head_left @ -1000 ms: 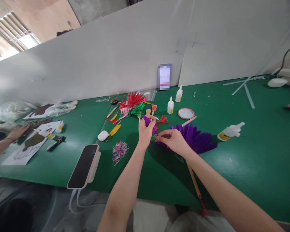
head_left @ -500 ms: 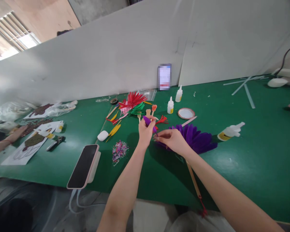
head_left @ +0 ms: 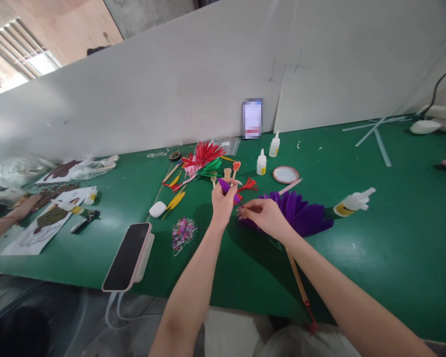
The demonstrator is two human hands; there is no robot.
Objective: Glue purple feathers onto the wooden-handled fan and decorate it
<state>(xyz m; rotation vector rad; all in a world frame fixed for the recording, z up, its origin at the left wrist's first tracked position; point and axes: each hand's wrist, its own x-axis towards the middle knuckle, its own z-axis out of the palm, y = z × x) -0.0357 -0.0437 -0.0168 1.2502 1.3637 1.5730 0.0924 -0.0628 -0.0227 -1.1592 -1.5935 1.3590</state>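
Note:
Between the fingers of my left hand (head_left: 223,201) is a purple feather (head_left: 223,185), its tip pointing up and left. My right hand (head_left: 262,214) is closed in a pinch at the feather's lower end, close to the left fingers. Under and behind my right hand lies a fan of purple feathers (head_left: 301,213) with a wooden handle (head_left: 296,277) and a red tassel (head_left: 312,326) at its end. My right hand covers part of the fan. Just beyond my left hand are wooden sticks (head_left: 228,173) and a red tassel (head_left: 249,184).
Glue bottles (head_left: 261,163) stand behind my hands, with another glue bottle (head_left: 353,202) lying at right. Nearby are a round lid (head_left: 285,174), red feathers (head_left: 204,153), yellow feathers (head_left: 176,199), colourful shreds (head_left: 184,233) and a phone (head_left: 128,255). Another person's hand (head_left: 26,207) works at far left.
Both hands stay almost in place, with the purple feather held between them. The whole view has shifted very slightly.

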